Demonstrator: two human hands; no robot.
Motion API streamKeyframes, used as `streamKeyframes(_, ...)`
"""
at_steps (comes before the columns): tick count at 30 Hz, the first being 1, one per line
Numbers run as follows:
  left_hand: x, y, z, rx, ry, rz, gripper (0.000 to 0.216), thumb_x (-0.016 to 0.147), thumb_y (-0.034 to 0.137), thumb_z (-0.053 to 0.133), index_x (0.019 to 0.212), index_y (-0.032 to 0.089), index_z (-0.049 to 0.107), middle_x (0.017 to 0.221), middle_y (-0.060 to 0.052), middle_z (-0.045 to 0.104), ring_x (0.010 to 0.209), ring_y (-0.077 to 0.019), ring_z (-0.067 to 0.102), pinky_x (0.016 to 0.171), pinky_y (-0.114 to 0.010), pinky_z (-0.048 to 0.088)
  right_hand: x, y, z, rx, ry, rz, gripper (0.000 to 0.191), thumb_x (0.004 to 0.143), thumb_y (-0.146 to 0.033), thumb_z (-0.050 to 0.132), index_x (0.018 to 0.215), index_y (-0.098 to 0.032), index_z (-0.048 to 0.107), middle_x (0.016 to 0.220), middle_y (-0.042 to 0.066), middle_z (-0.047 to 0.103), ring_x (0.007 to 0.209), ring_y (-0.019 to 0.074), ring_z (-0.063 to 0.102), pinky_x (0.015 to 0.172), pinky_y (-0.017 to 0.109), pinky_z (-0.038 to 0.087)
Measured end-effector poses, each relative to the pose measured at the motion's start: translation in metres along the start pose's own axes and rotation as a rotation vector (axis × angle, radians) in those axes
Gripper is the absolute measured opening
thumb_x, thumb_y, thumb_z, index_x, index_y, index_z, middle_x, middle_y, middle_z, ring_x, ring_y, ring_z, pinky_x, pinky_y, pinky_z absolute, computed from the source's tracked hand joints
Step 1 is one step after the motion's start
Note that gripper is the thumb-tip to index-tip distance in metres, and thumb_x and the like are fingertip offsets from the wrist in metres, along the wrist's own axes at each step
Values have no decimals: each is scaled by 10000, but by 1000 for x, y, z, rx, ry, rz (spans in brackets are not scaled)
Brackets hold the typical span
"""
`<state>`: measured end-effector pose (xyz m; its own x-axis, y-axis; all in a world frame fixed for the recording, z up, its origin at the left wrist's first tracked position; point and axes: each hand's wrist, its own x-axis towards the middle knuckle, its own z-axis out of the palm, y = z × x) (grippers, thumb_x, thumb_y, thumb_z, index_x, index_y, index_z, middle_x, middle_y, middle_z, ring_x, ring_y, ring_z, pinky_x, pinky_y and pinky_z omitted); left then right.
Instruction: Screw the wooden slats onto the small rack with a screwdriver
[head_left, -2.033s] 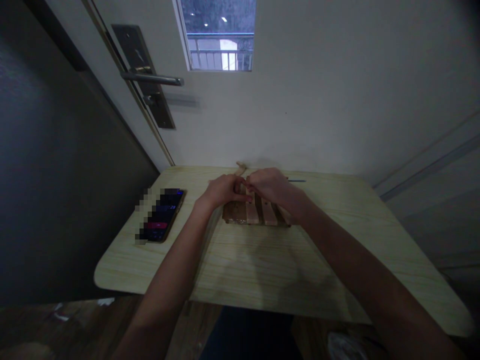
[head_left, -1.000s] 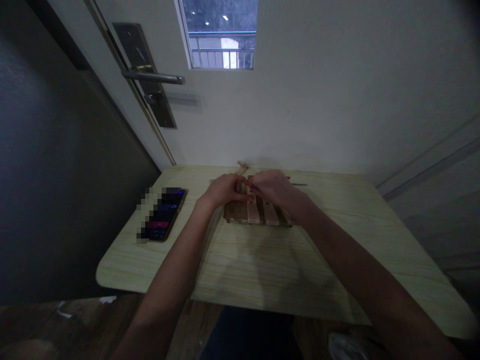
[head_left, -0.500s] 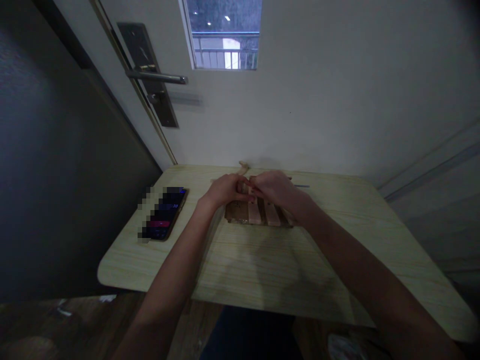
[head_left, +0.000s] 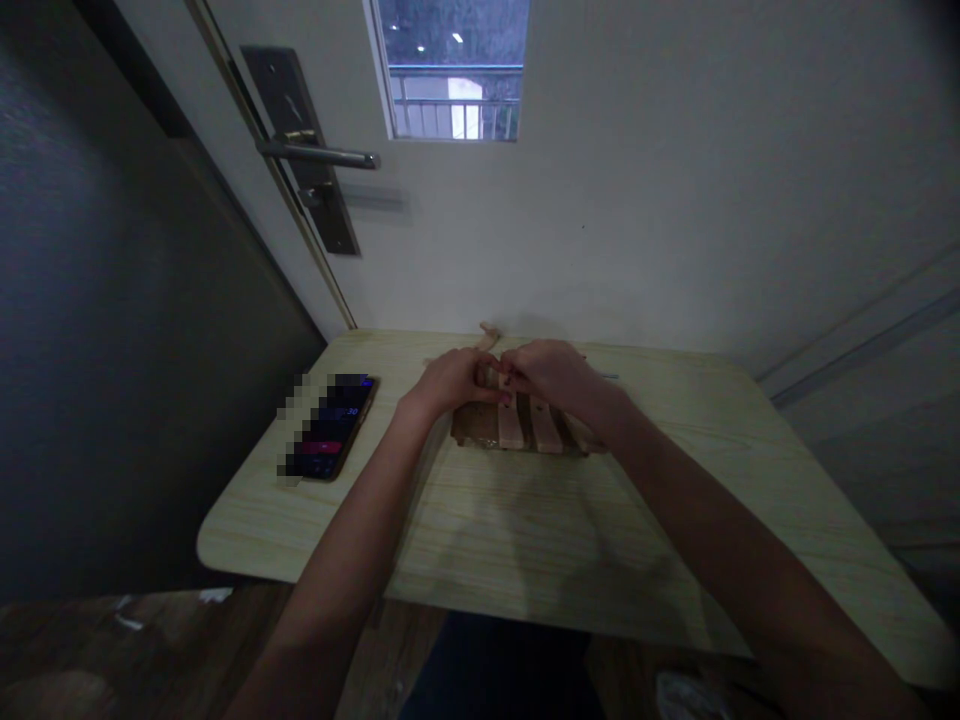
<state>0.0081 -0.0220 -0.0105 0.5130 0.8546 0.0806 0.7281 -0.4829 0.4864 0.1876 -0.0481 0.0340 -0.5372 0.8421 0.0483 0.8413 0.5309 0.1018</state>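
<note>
Legs: dark-clad (head_left: 502,665), at the bottom middle of the frame, over a brown floor (head_left: 386,645).
Tabletop: pale wood-grain (head_left: 480,530), apparently smooth and flat, across the lower half.
Phone: lit (head_left: 334,430), lying left of centre.
Brown base: on the tabletop at the centre (head_left: 474,428); probably light and stiff, its rough front edge perhaps crumbly, best held by its sides.
Pale strips: two (head_left: 511,430) (head_left: 547,432), lying over the base; likely stiff, light and thin enough to snap, so take them by their long edges.
Left hand: thumb and fingers curled narrow (head_left: 454,380), thumb tip at the left strip; whether anything is pinched, I cannot tell.
Right hand: fingers folded in close (head_left: 551,372), meeting the left's; contents hidden.
Thin rod: just right of the right hand (head_left: 610,376).
Small tan piece: beyond the left hand (head_left: 489,331).
Door: white (head_left: 675,200), filling the upper frame, metal handle (head_left: 322,155) upper left.
Window: at the top (head_left: 457,50), railing outside; dim light.
</note>
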Motion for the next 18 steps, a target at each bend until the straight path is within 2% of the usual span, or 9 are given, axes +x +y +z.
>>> streamKeyframes(2, 0, -1, 1, -15, -6, -3, 522, 691, 535, 790, 1125, 250, 727, 624, 17, 599, 636, -163, 556, 641, -280, 362, -2, 2, -7, -46, 48, -16, 178, 911, -173, 572, 927, -93, 731, 852, 125, 737, 684, 149, 568, 621, 265, 311)
streamKeyframes(6, 0, -1, 1, -18, -13, -13, 494, 703, 501, 788, 1116, 237, 726, 592, 24, 578, 627, -158, 537, 654, -279, 354, -5, 2, -16, -98, 64, -60, 209, 936, -210, 549, 917, -98, 725, 847, 128, 729, 725, 173, 587, 636, 279, 314)
streamKeyframes(12, 0, 1, 0, 2, 1, 1, 502, 684, 543, 787, 1081, 239, 735, 680, 1, 638, 682, -175, 578, 653, -273, 364, -1, -3, -10, -83, -16, -62, 175, 907, -176, 581, 873, -106, 738, 833, 118, 740, 706, 166, 604, 613, 271, 320)
streamKeyframes(18, -1, 1, 0, -15, -11, -15, 461, 701, 485, 799, 1084, 237, 733, 660, 10, 638, 633, -156, 568, 629, -271, 357, -3, 1, -9, -37, -7, -64, 172, 908, -209, 604, 908, -108, 742, 879, 126, 751, 763, 187, 631, 636, 276, 346)
